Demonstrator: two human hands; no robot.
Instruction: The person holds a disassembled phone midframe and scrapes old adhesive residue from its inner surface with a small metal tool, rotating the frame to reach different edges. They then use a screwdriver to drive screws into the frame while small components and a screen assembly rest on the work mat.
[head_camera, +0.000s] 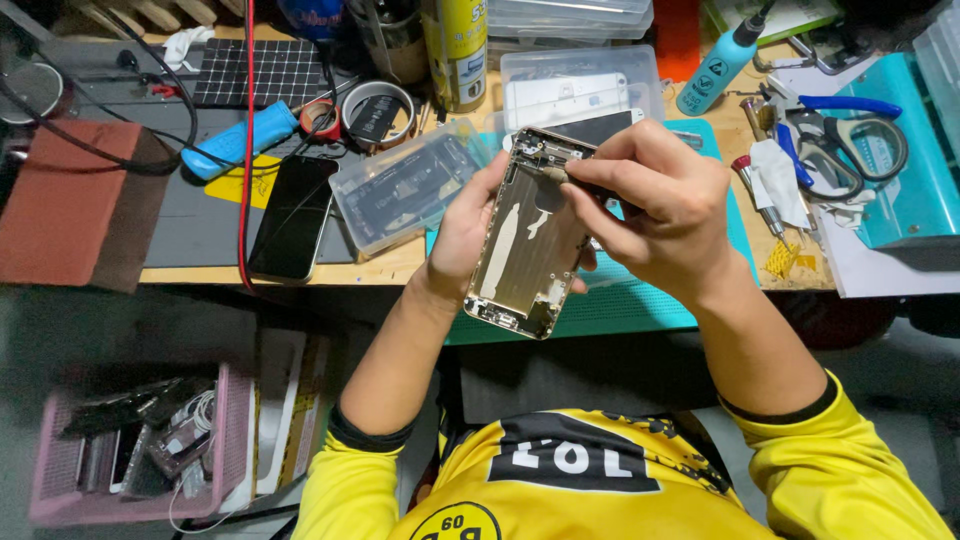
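Observation:
My left hand (465, 225) grips an opened phone housing (527, 235), a gold-toned metal back shell held up over the table's near edge with its inside facing me. My right hand (655, 200) pinches a thin tool (560, 172) whose tip touches the upper part of the housing near the camera cutout. Both arms wear yellow sleeves with black cuffs. The rest of the tool is hidden inside my fingers.
A teal work mat (620, 300) lies under the hands. A black phone (295, 215), a clear parts box (405, 185), tape rolls (378, 112) and a blue-handled tool (240, 140) sit to the left. Scissors (845, 150), screwdrivers and a teal bottle (722, 62) lie right. A pink basket (140, 445) stands below.

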